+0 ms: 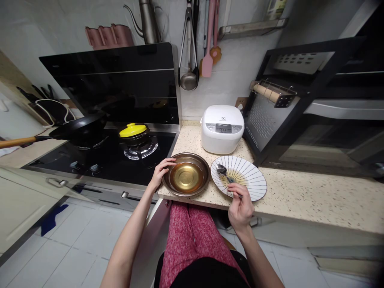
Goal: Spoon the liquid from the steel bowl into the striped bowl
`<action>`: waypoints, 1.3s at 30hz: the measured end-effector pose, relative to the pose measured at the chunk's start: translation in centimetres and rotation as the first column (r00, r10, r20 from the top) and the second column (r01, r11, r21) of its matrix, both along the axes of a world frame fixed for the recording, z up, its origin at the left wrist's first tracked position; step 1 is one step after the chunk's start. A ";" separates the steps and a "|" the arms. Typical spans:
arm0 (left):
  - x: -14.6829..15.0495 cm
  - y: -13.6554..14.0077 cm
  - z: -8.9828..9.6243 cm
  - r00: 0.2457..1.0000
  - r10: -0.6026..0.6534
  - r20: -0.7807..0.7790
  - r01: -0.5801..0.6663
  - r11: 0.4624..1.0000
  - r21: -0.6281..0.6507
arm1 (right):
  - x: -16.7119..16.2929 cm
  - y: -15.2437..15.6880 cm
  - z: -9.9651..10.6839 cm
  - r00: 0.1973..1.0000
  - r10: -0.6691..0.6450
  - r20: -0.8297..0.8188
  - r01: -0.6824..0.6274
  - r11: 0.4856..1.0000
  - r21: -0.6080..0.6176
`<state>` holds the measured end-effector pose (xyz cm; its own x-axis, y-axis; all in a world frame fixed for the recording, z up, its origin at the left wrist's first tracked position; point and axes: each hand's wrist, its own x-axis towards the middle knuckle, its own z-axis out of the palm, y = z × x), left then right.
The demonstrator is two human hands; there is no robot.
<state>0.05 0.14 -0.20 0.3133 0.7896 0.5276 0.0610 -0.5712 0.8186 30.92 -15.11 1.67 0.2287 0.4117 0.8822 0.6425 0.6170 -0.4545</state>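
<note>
A metal bowl (169,185) stands near the counter's front edge, with amber liquid (186,176) in it. My left hand (162,171) grips its left rim, the fingers reaching over the edge. In my right hand (241,203) is the handle of a metal spoon (222,170), its head pointing up and to the left. That spoon is over a white oval plate (255,180) with dark radiating lines. Some yellowish liquid (237,176) lies on the plate under the spoon. Bowl and plate stand side by side, close together.
Behind them is a white rice cooker (222,130). On the left, a gas hob (114,160) carries a small pot with a yellow lid (133,130) and a black wok (81,130). A dark rack (264,104) with an oven (339,132) stands right. An open drawer (159,224) is below the counter.
</note>
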 end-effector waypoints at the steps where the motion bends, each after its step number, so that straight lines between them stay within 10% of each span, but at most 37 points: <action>1: 0.0 0.0 0.0 1.000 0.000 0.000 0.000 1.000 -0.001 | 0.0 0.0 0.0 1.000 -0.001 0.021 0.000 1.000 0.013; 21: -0.1 0.0 -0.1 1.000 0.006 -0.008 -0.006 1.000 0.000 | 0.4 0.3 -0.3 0.998 0.001 0.067 -0.004 0.999 0.046; 30: -0.1 0.0 0.0 1.000 0.011 -0.019 -0.011 1.000 0.004 | -1.9 -0.4 -0.3 0.957 0.105 -0.270 -0.116 0.993 -0.026; 39: 0.0 -0.1 0.2 1.000 -0.008 -0.005 0.008 1.000 0.004 | -5.4 0.1 -1.0 0.932 0.242 -0.270 -0.299 0.935 -0.192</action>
<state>0.09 0.08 -0.03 0.3223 0.7852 0.5287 0.0609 -0.5745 0.8162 25.47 -15.04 0.62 0.2714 0.6691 0.6918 0.3211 0.6147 -0.7205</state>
